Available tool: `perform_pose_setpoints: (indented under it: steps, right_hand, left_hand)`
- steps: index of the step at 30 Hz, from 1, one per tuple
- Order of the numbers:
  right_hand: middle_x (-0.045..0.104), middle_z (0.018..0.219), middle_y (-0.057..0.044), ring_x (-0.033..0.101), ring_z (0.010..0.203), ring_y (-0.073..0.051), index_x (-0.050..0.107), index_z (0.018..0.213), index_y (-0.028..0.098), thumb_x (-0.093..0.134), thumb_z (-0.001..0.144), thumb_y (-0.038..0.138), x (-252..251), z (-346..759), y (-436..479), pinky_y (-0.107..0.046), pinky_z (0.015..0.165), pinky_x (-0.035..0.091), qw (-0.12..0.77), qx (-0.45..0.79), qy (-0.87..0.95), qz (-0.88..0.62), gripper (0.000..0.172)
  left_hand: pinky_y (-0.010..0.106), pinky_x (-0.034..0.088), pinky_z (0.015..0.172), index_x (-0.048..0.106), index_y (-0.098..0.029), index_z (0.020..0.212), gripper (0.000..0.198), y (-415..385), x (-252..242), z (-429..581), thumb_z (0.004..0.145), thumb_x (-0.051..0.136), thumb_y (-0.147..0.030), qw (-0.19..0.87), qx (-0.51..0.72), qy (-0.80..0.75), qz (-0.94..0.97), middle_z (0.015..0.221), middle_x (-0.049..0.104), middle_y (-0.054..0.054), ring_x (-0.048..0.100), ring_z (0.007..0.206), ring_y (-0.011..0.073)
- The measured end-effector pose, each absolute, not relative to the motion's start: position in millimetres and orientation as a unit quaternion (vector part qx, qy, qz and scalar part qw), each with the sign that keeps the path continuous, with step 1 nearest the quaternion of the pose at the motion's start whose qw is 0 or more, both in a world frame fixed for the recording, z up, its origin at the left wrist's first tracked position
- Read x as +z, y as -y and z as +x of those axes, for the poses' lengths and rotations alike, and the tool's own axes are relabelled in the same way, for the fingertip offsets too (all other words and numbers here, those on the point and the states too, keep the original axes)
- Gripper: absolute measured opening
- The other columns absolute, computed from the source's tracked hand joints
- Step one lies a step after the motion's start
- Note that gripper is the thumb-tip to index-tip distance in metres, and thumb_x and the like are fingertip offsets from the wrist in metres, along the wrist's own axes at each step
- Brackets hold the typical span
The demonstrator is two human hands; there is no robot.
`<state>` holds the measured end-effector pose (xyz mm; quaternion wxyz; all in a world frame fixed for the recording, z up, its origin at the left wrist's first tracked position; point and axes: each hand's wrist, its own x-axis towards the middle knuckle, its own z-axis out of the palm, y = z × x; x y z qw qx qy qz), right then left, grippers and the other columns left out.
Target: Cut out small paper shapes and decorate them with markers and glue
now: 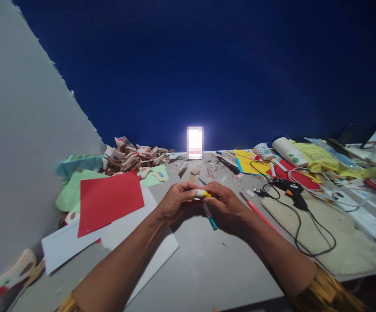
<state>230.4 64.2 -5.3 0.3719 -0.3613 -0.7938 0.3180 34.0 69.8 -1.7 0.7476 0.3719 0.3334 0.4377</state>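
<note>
My left hand [178, 200] and my right hand [224, 200] meet over the middle of the table. Between their fingertips is a small yellow-and-white tube [202, 193], gripped from both sides; its exact kind is unclear. Just below the hands lies a pen with a teal end [212, 222], partly hidden by the fingers. A small beige cut piece [194, 172] rests just beyond them. A red pencil-like stick [256, 209] lies beside my right forearm.
Red paper [111, 201] and white sheets [142, 234] lie left, before a heap of bird-shaped pieces [132, 157]. A glue gun [293, 190] with a looping cord sits on a beige slab [340, 236]. Paper cups [290, 151] stand behind. A lit screen [195, 143] is at the back.
</note>
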Motion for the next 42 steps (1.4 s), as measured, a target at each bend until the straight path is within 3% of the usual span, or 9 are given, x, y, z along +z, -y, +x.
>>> perform_pose_setpoints:
  steps: [17, 27, 32, 38, 42]
  right_hand:
    - [0.067, 0.096, -0.006, 0.057, 0.096, -0.023, 0.074, 0.109, 0.022, 0.057, 0.098, 0.016, -21, 230, -74, -0.036, 0.088, 0.044, 0.391, 0.238, 0.82, -0.342, 0.022]
    - [0.065, 0.094, -0.006, 0.057, 0.093, -0.022, 0.075, 0.105, 0.022, 0.057, 0.096, 0.014, -24, 230, -75, -0.035, 0.084, 0.045, 0.418, 0.186, 0.823, -0.337, 0.021]
    - [0.066, 0.094, -0.006, 0.058, 0.093, -0.022, 0.075, 0.105, 0.023, 0.059, 0.094, 0.012, -27, 230, -76, -0.035, 0.085, 0.046, 0.425, 0.175, 0.822, -0.337, 0.022]
    - [0.069, 0.096, -0.005, 0.061, 0.092, -0.021, 0.072, 0.099, 0.022, 0.059, 0.093, 0.017, -17, 226, -72, -0.035, 0.085, 0.048, 0.465, 0.211, 0.788, -0.343, 0.015]
    - [0.066, 0.086, 0.0, 0.059, 0.076, -0.018, 0.064, 0.097, 0.022, 0.057, 0.092, 0.024, -19, 229, -78, -0.029, 0.071, 0.047, 0.463, 0.278, 0.719, -0.438, 0.009]
  left_hand:
    - [0.032, 0.06, 0.079, 0.075, -0.009, 0.086, 0.028, -70, -4, 38, 0.067, 0.089, -0.024, 0.736, 0.466, -0.326, 0.367, 0.084, 0.078, 0.01, 0.073, 0.077, 0.0193]
    - [0.036, 0.063, 0.073, 0.068, -0.012, 0.091, 0.026, -68, -8, 42, 0.072, 0.084, -0.019, 0.738, 0.48, -0.344, 0.325, 0.087, 0.075, 0.01, 0.073, 0.076, 0.0215]
    - [0.032, 0.062, 0.073, 0.065, -0.011, 0.081, 0.022, -67, -7, 41, 0.072, 0.084, -0.017, 0.743, 0.483, -0.338, 0.318, 0.08, 0.072, 0.008, 0.072, 0.072, 0.0182]
    - [0.028, 0.061, 0.063, 0.064, -0.013, 0.079, 0.019, -76, -10, 32, 0.077, 0.081, -0.02, 0.715, 0.491, -0.374, 0.328, 0.075, 0.071, 0.007, 0.068, 0.063, 0.0149]
    - [0.029, 0.061, 0.057, 0.064, -0.014, 0.079, 0.016, -87, -13, 21, 0.078, 0.079, -0.02, 0.684, 0.496, -0.418, 0.335, 0.075, 0.071, 0.006, 0.067, 0.058, 0.015]
